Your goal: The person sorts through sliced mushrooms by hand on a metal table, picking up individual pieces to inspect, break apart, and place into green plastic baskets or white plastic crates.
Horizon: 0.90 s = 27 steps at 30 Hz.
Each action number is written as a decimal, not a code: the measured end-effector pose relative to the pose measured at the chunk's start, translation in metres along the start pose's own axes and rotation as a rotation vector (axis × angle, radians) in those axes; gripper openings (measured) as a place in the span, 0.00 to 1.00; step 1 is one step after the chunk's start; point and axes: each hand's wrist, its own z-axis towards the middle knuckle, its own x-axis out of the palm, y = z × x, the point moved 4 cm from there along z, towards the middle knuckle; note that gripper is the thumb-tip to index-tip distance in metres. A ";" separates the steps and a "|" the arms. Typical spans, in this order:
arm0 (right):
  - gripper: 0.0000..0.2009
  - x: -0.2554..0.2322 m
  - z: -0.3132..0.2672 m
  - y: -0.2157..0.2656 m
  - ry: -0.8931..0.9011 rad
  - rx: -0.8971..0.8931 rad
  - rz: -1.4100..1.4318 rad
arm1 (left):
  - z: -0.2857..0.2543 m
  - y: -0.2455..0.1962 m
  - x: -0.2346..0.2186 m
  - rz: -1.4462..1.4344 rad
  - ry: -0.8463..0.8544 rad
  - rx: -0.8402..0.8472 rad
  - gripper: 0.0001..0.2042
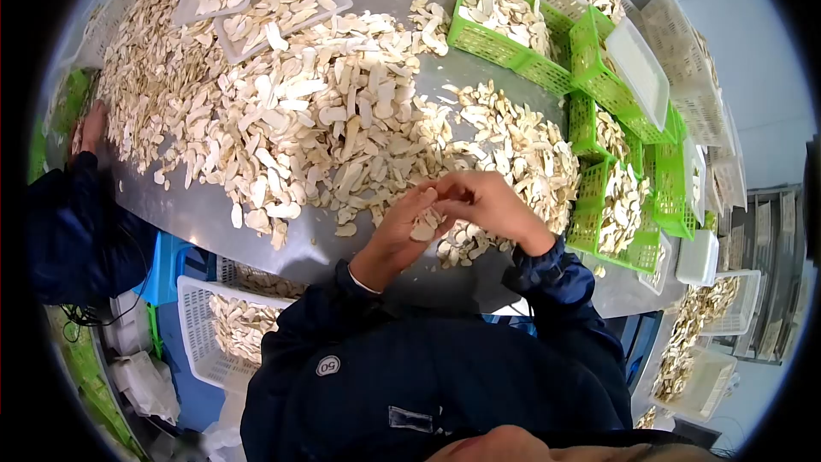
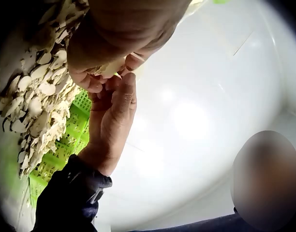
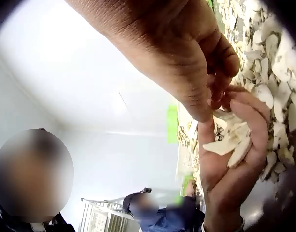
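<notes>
Several pale, flat slices that look like dried mushroom (image 3: 230, 140) lie in the curled palm of my left hand (image 1: 395, 235), held between its fingers and thumb. My right hand (image 1: 492, 205) meets it from the other side, thumb and fingertips pinching at the slices by the left fingertips. In the left wrist view a pale slice (image 2: 109, 68) shows between both hands, and the right hand (image 2: 111, 121) reaches up to it. Both hands are over the near edge of a large heap of mushroom slices (image 1: 342, 111) spread on the metal table (image 1: 180, 205).
Green baskets (image 1: 513, 51) filled with slices line the right side, some with white trays (image 1: 637, 68) on them. Clear plastic trays (image 1: 333, 0) sit on the heap at the back. A white basket (image 1: 201, 342) stands below the table edge. Another person's hand (image 1: 92, 127) is at the far left.
</notes>
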 end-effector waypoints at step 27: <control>0.18 -0.040 0.023 -0.107 -0.192 0.166 0.467 | 0.002 0.001 -0.005 -0.144 0.131 -0.009 0.06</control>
